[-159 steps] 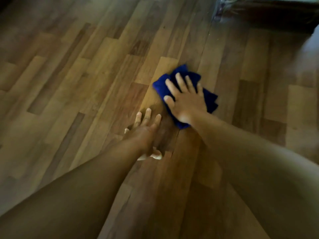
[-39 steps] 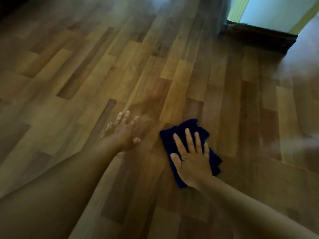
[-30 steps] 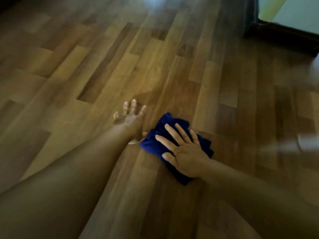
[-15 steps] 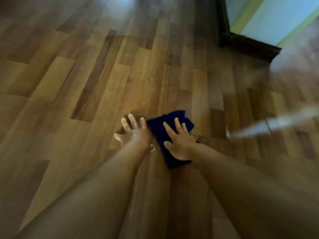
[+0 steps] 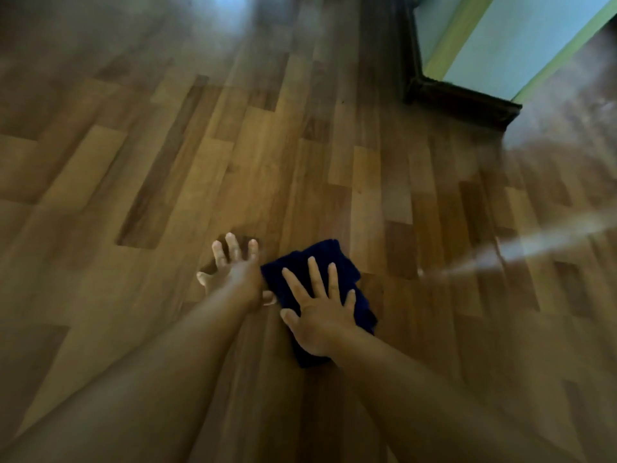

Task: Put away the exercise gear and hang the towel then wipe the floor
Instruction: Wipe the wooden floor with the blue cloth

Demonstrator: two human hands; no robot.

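Note:
A folded dark blue cloth [image 5: 337,259] lies flat on the wooden plank floor [image 5: 200,182]. My right hand [image 5: 317,309] presses down on the cloth with its palm, fingers spread and pointing away from me. My left hand [image 5: 233,272] rests flat on the bare floor just left of the cloth, fingers apart, its thumb touching the cloth's near-left edge. Both forearms reach in from the bottom of the view. No exercise gear or hanging towel is in view.
A dark wooden skirting corner [image 5: 457,98] and a pale blue wall with green trim [image 5: 521,45] stand at the upper right. A bright streak of light [image 5: 534,245] crosses the floor at the right. Floorboards stretch away to the left and far side.
My right hand has slid the cloth left, close beside my left hand, and now slightly back toward me. The left hand stays planted on the floor. The view has shifted toward the wall corner.

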